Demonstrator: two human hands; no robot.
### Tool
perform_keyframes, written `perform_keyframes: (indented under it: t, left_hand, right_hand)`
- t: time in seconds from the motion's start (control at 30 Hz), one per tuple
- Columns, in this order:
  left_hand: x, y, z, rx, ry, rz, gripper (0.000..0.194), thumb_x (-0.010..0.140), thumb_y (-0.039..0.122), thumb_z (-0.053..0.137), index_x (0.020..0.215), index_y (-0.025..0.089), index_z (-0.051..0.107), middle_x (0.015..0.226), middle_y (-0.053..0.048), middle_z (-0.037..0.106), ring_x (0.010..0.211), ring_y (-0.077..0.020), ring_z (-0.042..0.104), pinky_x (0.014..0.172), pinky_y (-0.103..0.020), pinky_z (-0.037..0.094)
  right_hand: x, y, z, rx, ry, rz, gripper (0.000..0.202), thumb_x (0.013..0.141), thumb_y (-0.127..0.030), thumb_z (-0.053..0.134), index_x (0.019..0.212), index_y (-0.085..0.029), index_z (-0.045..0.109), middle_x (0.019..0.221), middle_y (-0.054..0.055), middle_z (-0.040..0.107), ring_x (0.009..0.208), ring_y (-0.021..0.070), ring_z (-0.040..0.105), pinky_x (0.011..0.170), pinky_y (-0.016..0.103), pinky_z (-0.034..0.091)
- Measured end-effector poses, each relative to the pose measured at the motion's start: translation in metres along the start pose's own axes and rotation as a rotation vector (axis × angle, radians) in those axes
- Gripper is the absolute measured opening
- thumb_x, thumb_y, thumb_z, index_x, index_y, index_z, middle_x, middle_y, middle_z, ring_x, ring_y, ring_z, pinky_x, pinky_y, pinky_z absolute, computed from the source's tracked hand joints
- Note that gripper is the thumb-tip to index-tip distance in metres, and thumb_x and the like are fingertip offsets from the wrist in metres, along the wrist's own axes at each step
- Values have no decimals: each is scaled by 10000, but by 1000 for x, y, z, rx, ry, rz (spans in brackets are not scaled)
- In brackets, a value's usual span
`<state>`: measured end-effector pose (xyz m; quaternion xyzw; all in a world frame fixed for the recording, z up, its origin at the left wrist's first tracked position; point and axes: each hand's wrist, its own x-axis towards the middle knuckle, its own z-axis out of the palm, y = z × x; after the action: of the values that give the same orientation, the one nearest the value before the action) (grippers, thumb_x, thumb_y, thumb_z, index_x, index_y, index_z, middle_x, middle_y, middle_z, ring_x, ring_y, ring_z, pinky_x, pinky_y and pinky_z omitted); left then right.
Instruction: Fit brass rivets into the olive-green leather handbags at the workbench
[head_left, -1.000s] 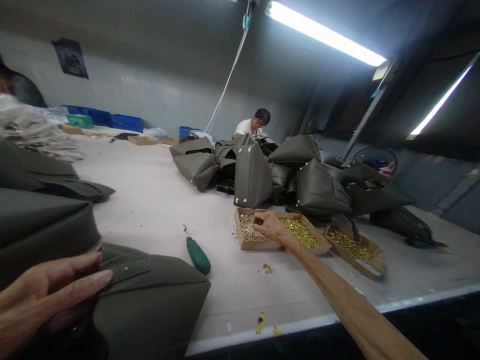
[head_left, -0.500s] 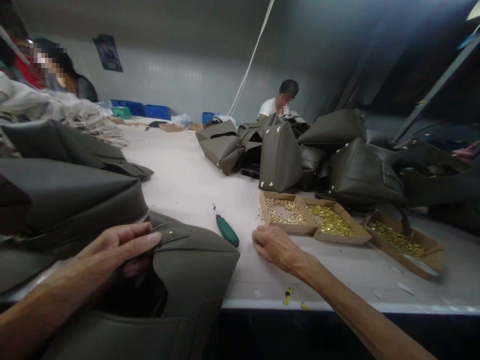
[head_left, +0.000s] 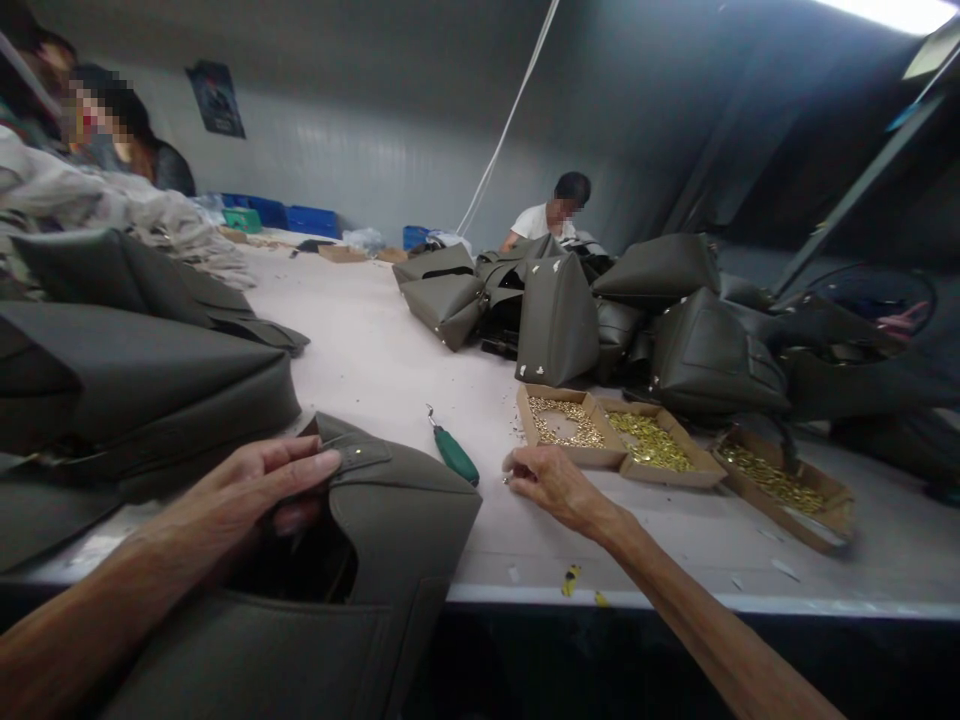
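My left hand (head_left: pixel 259 490) grips the opening edge of a dark olive-grey handbag (head_left: pixel 420 510), thumb on top and fingers curled inside. Beside the thumb, a stitched tab (head_left: pixel 366 454) on the bag carries a small gold dot. My right hand (head_left: pixel 551 485) is over the table, its fingertips pinched on a tiny shiny metal piece (head_left: pixel 506 480) whose exact kind is too small to make out. Between the bag and that hand lies a hooked tool with a green handle (head_left: pixel 455 457). The handbag's inside is mostly in shadow.
Cardboard trays of small gold hardware stand at right: one (head_left: pixel 529 428) nearest my hand, another (head_left: pixel 686 480) beside it, a third (head_left: pixel 814 530) further right. Handbags (head_left: pixel 559 320) are piled behind them. More bags (head_left: pixel 172 370) lie at left. A co-worker (head_left: pixel 551 215) sits across the table (head_left: pixel 345 340).
My right hand has tilted up slightly, and the tiny metal piece now shows at its fingertips. My left hand and the handbag edge have shifted a little to the right in view.
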<state>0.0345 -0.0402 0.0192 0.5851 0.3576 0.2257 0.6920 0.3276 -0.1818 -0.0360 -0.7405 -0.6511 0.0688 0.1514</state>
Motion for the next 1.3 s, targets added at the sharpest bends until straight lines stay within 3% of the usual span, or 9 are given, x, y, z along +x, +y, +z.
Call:
perform_keyframes:
  t: [0.07,0.23,0.4,0.5,0.6,0.7,0.8,1.3]
  left_hand:
    - [3,-5,-4,7,-75,-3,297,625,367,764,640,139,573,471,64,475,401,-38,344,421,-148,253]
    - [5,-9,-3,-81,-118,25,340,650,414,749,656,141,547,501,58,456,415,-36,336,423,-164,214]
    - [10,-10,5,-218,-208,60,404,621,464,758,647,135,524,474,74,378,398,-29,278,407,-188,170]
    - [12,-12,8,-277,-221,95,398,635,458,752,674,131,528,493,72,383,398,-23,266,405,-193,152]
    - [11,-13,13,-289,-223,116,391,648,453,745,674,132,524,482,71,380,399,-26,275,412,-198,153]
    - [8,-11,19,-286,-225,119,395,648,464,742,685,129,536,473,73,380,399,-25,264,412,-200,149]
    - [8,-8,23,-297,-259,127,415,630,479,749,709,128,542,465,77,381,393,-24,257,408,-202,149]
    - [16,-15,24,-336,-287,144,433,621,482,751,687,132,503,517,68,403,400,-19,294,412,-199,183]
  right_hand:
    - [1,-2,1,16,1,-6,119,770,-80,588,804,-162,668,728,7,638,688,122,562,667,220,383]
    - [4,2,9,50,10,-24,140,762,-59,557,726,-158,649,741,29,655,722,148,592,705,251,414]
    - [7,-2,0,126,126,-35,125,802,-191,528,713,-179,615,696,45,647,653,182,591,624,294,441]
    - [11,-31,-22,305,259,-47,166,835,-301,515,760,-204,626,681,35,645,620,171,585,589,286,455]
    - [19,-75,-44,461,332,-173,141,837,-318,552,788,-214,634,729,34,656,662,163,603,608,270,469]
    - [34,-112,-53,540,305,-337,70,823,-245,587,774,-215,627,745,12,647,663,138,594,616,249,468]
    - [48,-131,-51,508,250,-416,58,813,-182,604,763,-199,628,735,1,631,665,126,583,614,239,455]
    - [62,-138,-59,169,102,-597,151,798,-34,600,711,-156,612,707,-13,594,641,85,536,606,190,383]
